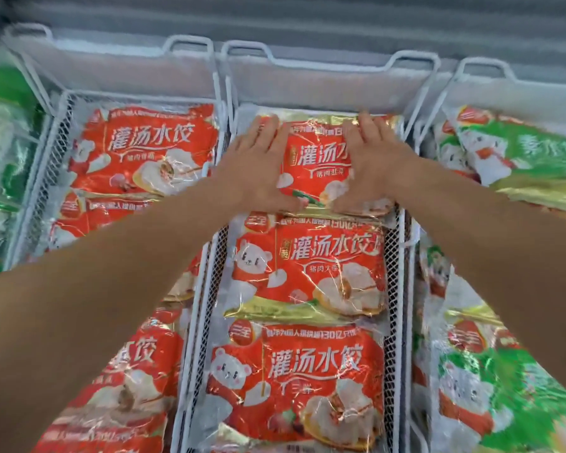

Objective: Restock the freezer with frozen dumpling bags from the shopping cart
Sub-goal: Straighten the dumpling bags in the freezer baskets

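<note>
A red dumpling bag [314, 165] lies flat at the far end of the middle white wire basket [393, 256] in the freezer. My left hand [258, 165] presses flat on its left side, fingers straight and pointing away from me. My right hand [370, 161] presses flat on its right side the same way. Two more red dumpling bags lie in the same basket nearer to me, one in the middle [311, 266] and one closest [294, 384].
The left basket [43, 178] holds more red bags [144, 152]. To the right, another basket holds green and red bags [520, 155]. Green bags [0, 165] sit at the far left. The frosted back wall of the freezer [307, 24] runs across the top.
</note>
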A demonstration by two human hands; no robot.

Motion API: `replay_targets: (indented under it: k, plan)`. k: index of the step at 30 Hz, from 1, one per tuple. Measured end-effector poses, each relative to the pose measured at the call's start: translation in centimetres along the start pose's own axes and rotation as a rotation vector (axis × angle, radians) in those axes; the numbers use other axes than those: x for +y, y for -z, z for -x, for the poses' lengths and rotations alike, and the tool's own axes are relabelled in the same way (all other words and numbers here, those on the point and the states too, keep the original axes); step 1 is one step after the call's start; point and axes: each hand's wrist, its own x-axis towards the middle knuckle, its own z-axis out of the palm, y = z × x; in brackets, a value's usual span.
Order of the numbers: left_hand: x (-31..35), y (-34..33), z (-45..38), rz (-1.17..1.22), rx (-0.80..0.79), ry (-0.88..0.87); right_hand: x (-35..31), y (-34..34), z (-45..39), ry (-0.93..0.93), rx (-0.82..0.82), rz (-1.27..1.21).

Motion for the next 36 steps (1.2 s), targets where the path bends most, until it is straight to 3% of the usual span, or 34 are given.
replay_targets:
  k: [6,10,13,15,21,26,33,36]
  plan:
    - [-0.5,0.0,-0.7,-0.018,-0.056,0.016,0.9,0.0,-0.1,-0.013,0.000,-0.026]
    - [0.5,1.6,0.2,0.034,-0.055,0.077,-0.1,-0.4,2.3,-0.006,0.134,-0.098]
    - [2.5,2.8,2.0,0.180,0.125,0.050,-0.4,-0.9,6.8,0.043,0.353,-0.238]
    - [4.8,3.3,4.1,0.275,0.190,0.019,0.0,-1.7,10.8,0.056,0.414,-0.283]
    - [14.6,2.9,11.3,0.401,0.120,-0.141,5.0,-6.9,21.6,-0.081,0.291,-0.315]
    - [21.6,1.0,14.6,0.407,0.060,-0.173,8.8,-10.6,27.9,-0.150,0.195,-0.316]
    - [30.8,-2.1,20.1,0.381,0.049,-0.147,14.0,-17.3,36.6,-0.033,0.174,-0.345]
    - [34.2,-4.4,23.4,0.356,0.072,-0.160,15.7,-20.5,39.9,0.027,0.080,-0.300]
